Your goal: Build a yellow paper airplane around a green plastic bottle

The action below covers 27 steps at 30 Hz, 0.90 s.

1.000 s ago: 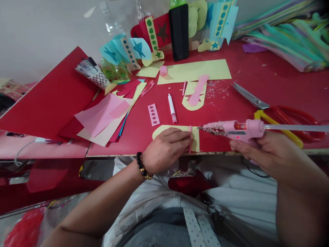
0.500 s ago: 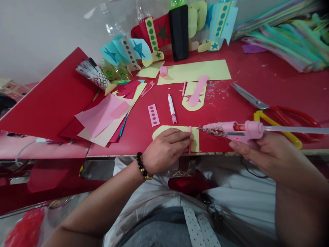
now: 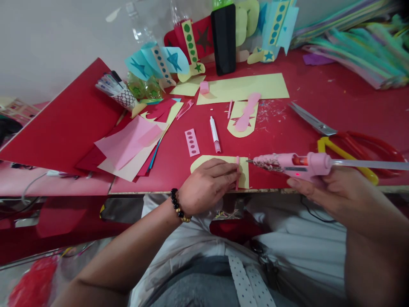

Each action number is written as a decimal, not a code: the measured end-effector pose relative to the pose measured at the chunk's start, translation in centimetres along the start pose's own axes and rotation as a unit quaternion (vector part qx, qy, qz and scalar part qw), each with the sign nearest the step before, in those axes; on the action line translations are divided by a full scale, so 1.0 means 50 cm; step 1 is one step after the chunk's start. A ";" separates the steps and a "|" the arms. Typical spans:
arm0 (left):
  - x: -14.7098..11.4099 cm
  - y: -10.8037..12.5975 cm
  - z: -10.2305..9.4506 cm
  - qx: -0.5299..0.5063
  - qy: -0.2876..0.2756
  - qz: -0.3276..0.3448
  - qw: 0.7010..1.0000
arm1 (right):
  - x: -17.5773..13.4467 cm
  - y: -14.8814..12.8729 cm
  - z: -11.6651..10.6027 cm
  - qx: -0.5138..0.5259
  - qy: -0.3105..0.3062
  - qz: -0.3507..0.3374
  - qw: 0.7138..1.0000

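Observation:
My left hand (image 3: 206, 185) rests over a yellow paper piece (image 3: 244, 172) with a rounded left end at the table's front edge. Its fingers are together, the tips pressing on a thin pink strip (image 3: 237, 164) that lies across the paper; the thumb is hidden. My right hand (image 3: 332, 192) is closed round the handle of a pink glue gun (image 3: 297, 165). A clear glue stick (image 3: 367, 163) sticks out of its back, and a small red light glows on its side. The gun's nozzle points left, close to the paper's right edge.
A white-and-pink marker (image 3: 214, 134) and a dotted pink card (image 3: 192, 142) lie beyond my left hand. Big scissors (image 3: 315, 120) with red and yellow handles rest at right. Paper sheets (image 3: 128, 143) are stacked at left. Decorated bottles and a black phone (image 3: 223, 40) stand behind.
The whole view has shifted very slightly. Both hands and the glue gun keep nearly the same places, with the nozzle still beside the yellow paper's right edge.

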<state>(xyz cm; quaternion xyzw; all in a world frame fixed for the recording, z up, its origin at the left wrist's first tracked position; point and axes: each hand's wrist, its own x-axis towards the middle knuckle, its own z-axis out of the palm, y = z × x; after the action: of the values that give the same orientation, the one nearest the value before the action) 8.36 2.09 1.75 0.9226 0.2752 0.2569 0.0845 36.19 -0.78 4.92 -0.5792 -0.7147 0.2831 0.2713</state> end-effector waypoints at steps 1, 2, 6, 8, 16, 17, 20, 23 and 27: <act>0.000 0.000 0.000 -0.001 0.002 0.001 1.000 | -0.001 -0.001 -0.001 0.004 -0.004 -0.001 1.000; 0.000 0.000 0.001 -0.003 0.004 0.002 1.000 | -0.001 -0.001 -0.002 0.008 -0.005 -0.003 1.000; 0.000 0.000 0.001 -0.005 0.003 0.002 1.000 | -0.005 0.008 -0.004 0.012 -0.016 -0.008 1.000; 0.000 0.000 0.001 -0.007 0.000 0.000 1.000 | -0.008 0.012 -0.003 0.011 -0.019 -0.006 1.000; -0.002 -0.002 0.003 -0.013 0.003 0.003 1.000 | -0.017 0.012 -0.005 0.027 -0.029 -0.021 0.999; -0.002 -0.003 0.003 -0.012 0.002 0.004 1.000 | -0.018 0.011 -0.006 0.024 -0.029 -0.023 0.999; -0.003 -0.003 0.003 -0.011 -0.003 0.001 1.000 | -0.022 0.010 -0.007 0.022 -0.034 -0.022 0.999; -0.003 -0.002 0.001 -0.014 -0.007 -0.002 1.000 | -0.026 0.011 -0.007 0.028 -0.032 -0.029 0.999; -0.001 -0.002 0.000 -0.017 -0.007 -0.005 1.000 | -0.029 0.014 -0.009 0.037 -0.054 -0.041 0.997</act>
<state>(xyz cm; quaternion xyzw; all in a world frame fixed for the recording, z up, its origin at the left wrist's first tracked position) 8.27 2.12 1.69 0.9214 0.2746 0.2549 0.1030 37.26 -2.06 4.63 -0.5228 -0.7402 0.3292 0.2651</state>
